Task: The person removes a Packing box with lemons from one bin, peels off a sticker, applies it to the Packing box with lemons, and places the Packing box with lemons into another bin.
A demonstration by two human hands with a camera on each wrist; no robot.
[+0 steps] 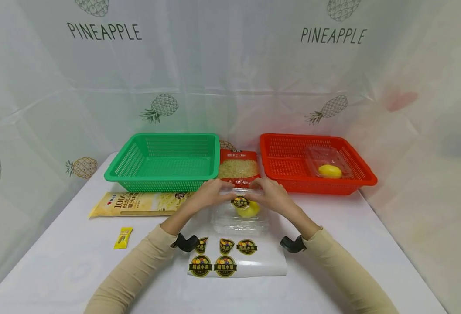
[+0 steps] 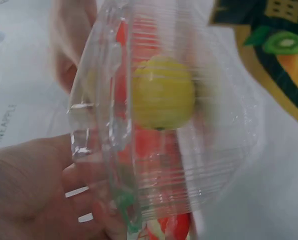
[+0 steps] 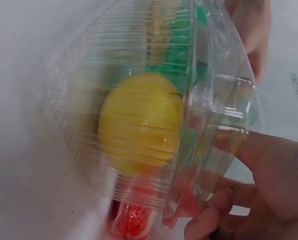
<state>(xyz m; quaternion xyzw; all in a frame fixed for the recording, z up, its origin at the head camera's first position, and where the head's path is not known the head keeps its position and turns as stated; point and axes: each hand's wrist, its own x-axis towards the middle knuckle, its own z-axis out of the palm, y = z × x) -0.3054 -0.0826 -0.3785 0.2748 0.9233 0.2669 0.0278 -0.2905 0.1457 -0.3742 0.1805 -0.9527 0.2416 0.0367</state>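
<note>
A clear plastic clamshell box [image 1: 230, 223] with a yellow fruit [image 1: 250, 211] inside stands in the middle of the table. On its lid sits a round black and gold label [image 1: 240, 201]. My left hand [image 1: 210, 194] holds the box's far left corner, thumb on the lid and fingers behind the edge. Opposite it, my right hand [image 1: 273, 197] grips the far right corner in the same way. In the right wrist view the fingers [image 3: 220, 202] curl at the box's rim. Just in front lies a white label sheet [image 1: 261, 266] bearing several such labels.
Behind stand a green basket [image 1: 163, 178] at left and a red basket [image 1: 316, 186] at right, which holds another box [image 1: 319, 153] with a yellow fruit. A red food packet [image 1: 238, 168] lies between them. Further left are a yellow noodle packet [image 1: 136, 204] and a small yellow sachet [image 1: 123, 238].
</note>
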